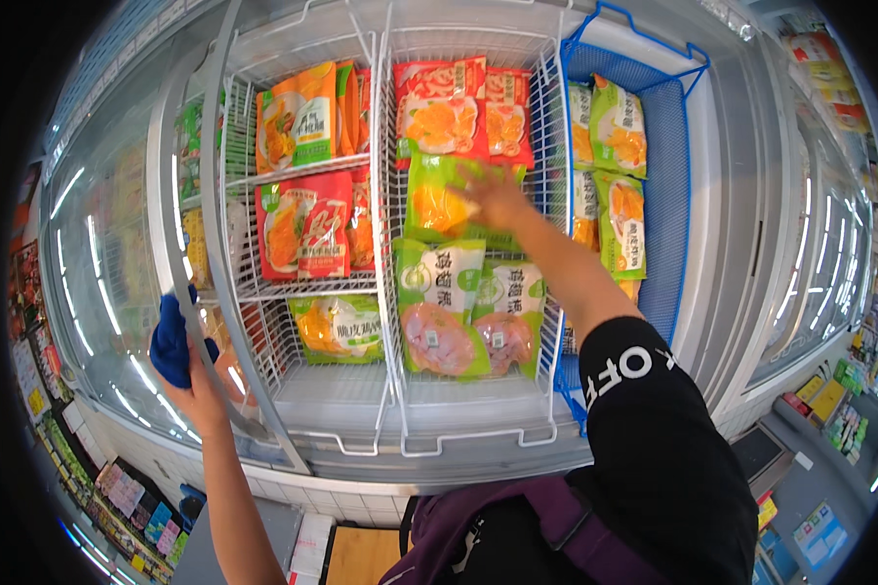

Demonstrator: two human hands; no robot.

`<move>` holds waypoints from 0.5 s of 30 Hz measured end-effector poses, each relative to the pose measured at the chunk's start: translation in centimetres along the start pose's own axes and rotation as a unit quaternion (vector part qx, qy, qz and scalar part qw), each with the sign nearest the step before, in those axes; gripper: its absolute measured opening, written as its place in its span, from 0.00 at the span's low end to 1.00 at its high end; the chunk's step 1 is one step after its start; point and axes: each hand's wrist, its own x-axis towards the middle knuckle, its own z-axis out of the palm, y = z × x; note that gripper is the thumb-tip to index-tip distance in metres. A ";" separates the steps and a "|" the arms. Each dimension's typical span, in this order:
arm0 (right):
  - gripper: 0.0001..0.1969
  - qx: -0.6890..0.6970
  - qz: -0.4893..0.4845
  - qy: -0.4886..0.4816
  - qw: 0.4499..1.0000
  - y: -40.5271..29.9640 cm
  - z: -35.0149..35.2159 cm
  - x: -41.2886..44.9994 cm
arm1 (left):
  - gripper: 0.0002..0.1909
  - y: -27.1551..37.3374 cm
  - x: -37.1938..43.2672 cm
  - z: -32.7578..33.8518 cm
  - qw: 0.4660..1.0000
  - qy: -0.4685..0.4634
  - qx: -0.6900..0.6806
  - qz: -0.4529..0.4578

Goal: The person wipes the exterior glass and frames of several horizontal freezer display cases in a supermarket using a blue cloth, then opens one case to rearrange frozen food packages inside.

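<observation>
My left hand (196, 391) grips a dark blue cloth (172, 344) at the metal edge of a sliding glass freezer lid (164, 183). My right hand (492, 196) reaches into the middle wire basket (381, 219) of the chest freezer, over a green food bag (428, 186). Its fingers lie on the bag's right part; blur hides whether they grip it. Behind this bag stand red food bags (439, 110). Nearer to me, two green and white bags (443, 329) with pink contents and a clear window lean side by side.
The left wire basket (228, 219) has divider racks with orange bags (296, 117), red bags (304, 227) and a green bag (340, 329). At right, a blue mesh basket (666, 190) holds several green bags (622, 219). The freezer's front rim (453, 468) crosses before me.
</observation>
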 end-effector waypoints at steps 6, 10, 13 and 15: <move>0.37 -0.013 -0.106 -0.099 0.989 1.0 0.3 0.4 | 0.20 0.8 0.7 0.6 0.999 -0.027 -0.017 -0.024; 0.36 -0.044 -0.068 -0.041 0.996 -0.9 1.4 -1.5 | 0.19 -0.2 0.1 -0.3 0.999 -0.001 0.001 -0.039; 0.30 -0.015 -0.116 -0.060 0.991 0.6 1.6 -1.5 | 0.19 -0.8 0.1 -0.3 0.999 0.002 0.028 -0.043; 0.24 0.093 0.001 -0.059 0.994 0.9 -0.2 0.7 | 0.20 -1.0 0.0 -0.6 0.998 0.002 0.043 -0.050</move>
